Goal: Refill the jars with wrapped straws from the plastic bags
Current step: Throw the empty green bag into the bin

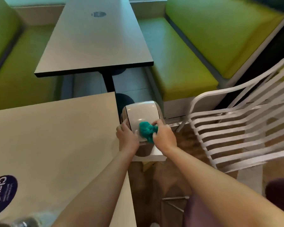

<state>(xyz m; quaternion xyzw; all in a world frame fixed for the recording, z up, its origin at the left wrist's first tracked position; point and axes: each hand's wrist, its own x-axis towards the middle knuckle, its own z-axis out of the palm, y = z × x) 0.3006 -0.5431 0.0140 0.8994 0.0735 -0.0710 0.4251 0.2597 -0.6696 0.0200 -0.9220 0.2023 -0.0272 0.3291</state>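
Observation:
A small bin with a rounded white swing lid (142,114) stands on the floor between the near table and a white chair. My right hand (163,135) grips a crumpled teal plastic bag (146,131) and holds it against the lid. My left hand (127,136) rests on the left side of the bin, fingers curved round its edge. At the bottom left corner a blurred clear object (28,222) lies on the table; no jars or straws can be made out.
The near beige table (56,136) with a round purple sticker (2,193) fills the left. A second table (95,38) stands beyond, between green benches (179,66). A white slatted chair (241,125) stands at the right.

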